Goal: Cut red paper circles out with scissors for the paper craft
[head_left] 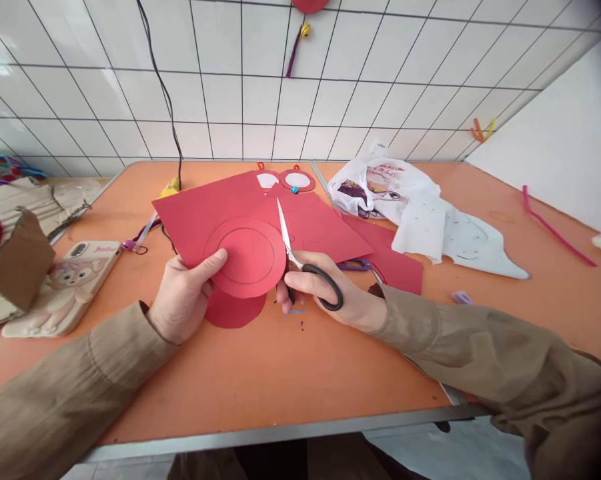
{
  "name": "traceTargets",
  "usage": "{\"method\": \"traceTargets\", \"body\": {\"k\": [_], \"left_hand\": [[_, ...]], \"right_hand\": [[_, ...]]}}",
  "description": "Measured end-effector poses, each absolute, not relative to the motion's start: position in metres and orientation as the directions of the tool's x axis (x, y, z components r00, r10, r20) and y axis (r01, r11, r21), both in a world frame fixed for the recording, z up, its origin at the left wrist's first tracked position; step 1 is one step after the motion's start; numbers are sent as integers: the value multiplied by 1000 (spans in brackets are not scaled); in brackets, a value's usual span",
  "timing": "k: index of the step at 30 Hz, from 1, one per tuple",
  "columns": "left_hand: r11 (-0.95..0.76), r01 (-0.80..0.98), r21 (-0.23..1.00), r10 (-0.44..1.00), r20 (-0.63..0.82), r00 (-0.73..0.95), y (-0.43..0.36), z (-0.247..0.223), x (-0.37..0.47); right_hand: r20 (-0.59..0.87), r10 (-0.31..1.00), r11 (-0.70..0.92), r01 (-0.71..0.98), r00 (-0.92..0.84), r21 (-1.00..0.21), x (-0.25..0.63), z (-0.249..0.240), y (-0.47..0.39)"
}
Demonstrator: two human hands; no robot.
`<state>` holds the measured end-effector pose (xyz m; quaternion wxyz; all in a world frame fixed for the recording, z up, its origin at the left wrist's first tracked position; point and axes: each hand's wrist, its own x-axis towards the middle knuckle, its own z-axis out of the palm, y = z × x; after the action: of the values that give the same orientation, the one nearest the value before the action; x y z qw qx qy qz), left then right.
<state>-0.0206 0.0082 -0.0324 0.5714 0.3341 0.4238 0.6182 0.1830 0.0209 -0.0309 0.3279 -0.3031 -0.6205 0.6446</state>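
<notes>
Left hand pinched a red disc, thumb on top, fingers curled underneath, hand nearly closed. Two outlines drawn on the disc, one inside the other. Its lower edge was free; the upper part lay against a larger red sheet. Couldn't tell if they were still joined.

Right hand was closed around the black handles of the scissors, blade pointing up along the disc's right edge. Blade opening: couldn't tell, one blade hidden.

All this was over the middle of the orange table. A second red piece lay just below the disc, partly covered.

Writing: red print on the white bag, back right, too crumpled to read. Small red lettering near the top of the phone case, at left, too small to read; cartoon character on it. No brand I could make out.

Also: two red rings at the back, one with a blue bell; purple-handled tool right of the right hand, partly under the sheet; cardboard box far left; pink stick far right.
</notes>
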Motion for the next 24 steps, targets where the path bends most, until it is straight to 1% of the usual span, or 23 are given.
{"method": "traceTargets", "body": {"k": [3, 7, 11, 14, 17, 21, 23, 24], "left_hand": [[35, -426, 904, 991, -86, -103, 8, -33, -22], [86, -392, 916, 996, -86, 16, 5, -35, -24], [125, -407, 905, 991, -99, 86, 5, -32, -27], [125, -391, 912, 992, -106, 69, 7, -31, -28], [102, -363, 926, 995, -102, 18, 8, -31, -27], [4, -407, 913, 995, -45, -91, 10, -35, -25], [-31, -409, 912, 994, -16, -112, 11, -37, -28], [-17, -396, 918, 996, -19, -88, 12, -39, -29]], "right_hand": [[29, 835, 9, -39, -550, -999, 182, -28, 21], [50, 879, 27, -55, -474, -998, 181, -31, 24], [70, 867, 53, -48, -493, -997, 182, -33, 26], [77, 848, 76, -24, -525, -997, 183, -32, 25], [71, 841, 80, -6, -536, -997, 185, -31, 24], [57, 846, 55, -19, -531, -998, 189, -33, 24], [62, 837, 56, -28, -544, -998, 191, -34, 24], [67, 829, 57, -35, -556, -998, 192, -35, 24]]}}
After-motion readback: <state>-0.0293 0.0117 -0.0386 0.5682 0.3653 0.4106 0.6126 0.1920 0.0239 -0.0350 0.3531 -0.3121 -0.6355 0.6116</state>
